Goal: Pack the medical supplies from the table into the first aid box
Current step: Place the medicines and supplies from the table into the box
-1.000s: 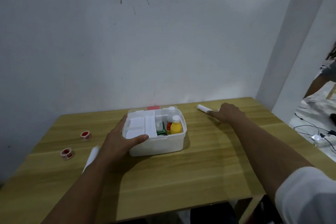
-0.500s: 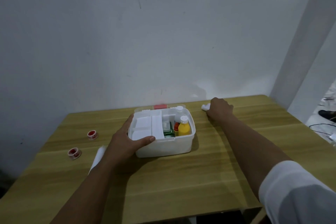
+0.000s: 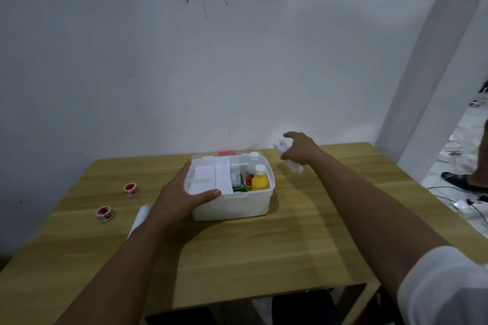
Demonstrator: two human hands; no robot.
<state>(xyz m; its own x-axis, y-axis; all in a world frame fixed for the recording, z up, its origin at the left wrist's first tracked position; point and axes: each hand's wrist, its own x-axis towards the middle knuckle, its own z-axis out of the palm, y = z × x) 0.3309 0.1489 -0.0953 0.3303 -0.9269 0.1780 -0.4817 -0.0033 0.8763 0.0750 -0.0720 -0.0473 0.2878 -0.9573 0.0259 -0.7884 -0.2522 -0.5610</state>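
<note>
From the head view, my left hand (image 3: pixel 182 196) rests on the near left corner of the white first aid box (image 3: pixel 232 204), thumb hooked over its front rim and fingers wrapped round its left wall, so this grip is closed on the box. The box sits open toward the far middle of the counter (image 3: pixel 264 250), close to the far edge. Inside, a white tray (image 3: pixel 208 179) fills the left part; a yellow bottle (image 3: pixel 259 179) with a white cap stands upright in the right part, with a white bottle (image 3: pixel 253 162) behind it and a green pack (image 3: pixel 239 187) just beside it to the left. My right hand (image 3: pixel 299 152) is lifted above the far edge of the counter, right of the box, its grip closed round a white roll (image 3: pixel 291 163) that shows blurred, poking out both above and below my fingers. Near the left edge of the counter lie two red-and-white tape rolls (image 3: pixel 131 189), well apart from the box, and another white roll (image 3: pixel 140 219) lies partly hidden under my left forearm.
</note>
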